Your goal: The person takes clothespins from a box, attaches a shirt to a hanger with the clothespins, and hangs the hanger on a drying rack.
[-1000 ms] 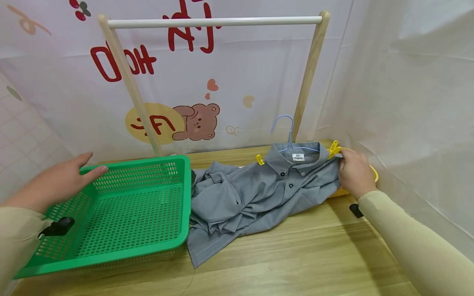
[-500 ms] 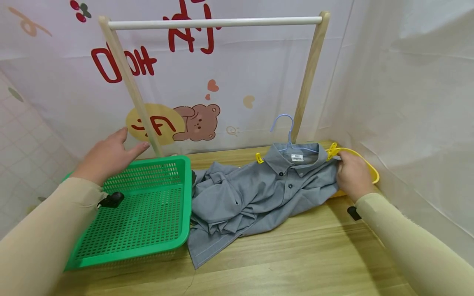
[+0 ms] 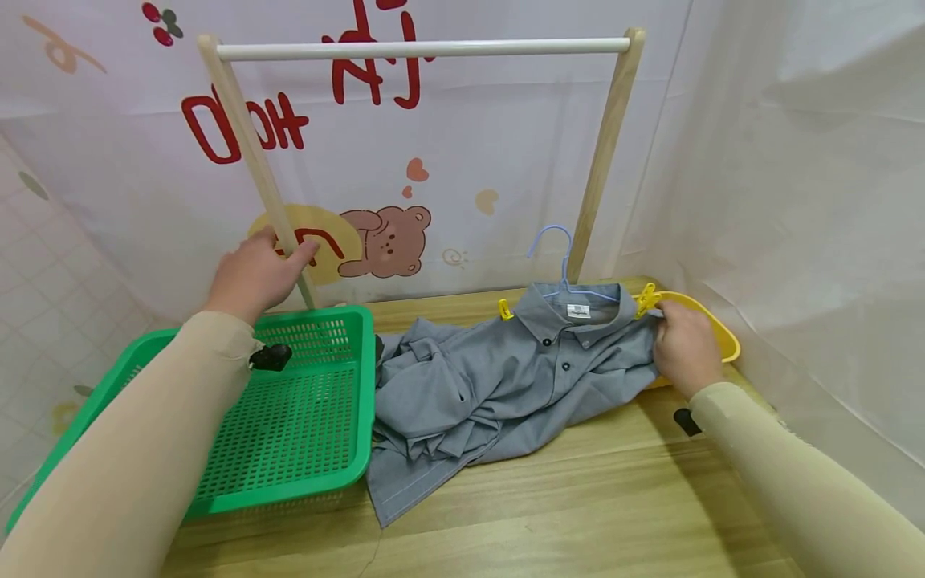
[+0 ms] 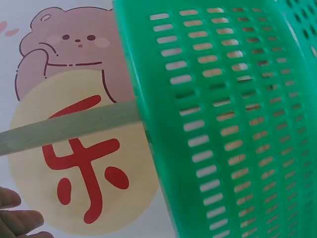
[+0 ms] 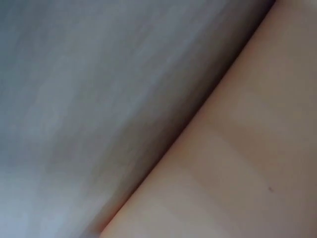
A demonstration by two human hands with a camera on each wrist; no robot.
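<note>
A grey button-up shirt lies bunched on the table, with a light-blue clothes hanger in its collar and the hook standing up. One yellow clothespin is by the left shoulder and another yellow clothespin by the right shoulder. My right hand grips the shirt at the right shoulder; its fingertips are hidden. Over the back of the green basket, my left hand reaches to the rack's left wooden post with thumb and fingers apart. In the left wrist view its fingers show beside the post, holding nothing.
The drying rack's white bar spans the back, with a right wooden post behind the shirt. A yellow container stands behind my right hand. Printed wall sheets enclose the back and sides of the wooden table.
My left hand has moved right and away from me, from over the basket's left side to the rack's left post. My right hand keeps its grip on the shirt, nearly still.
</note>
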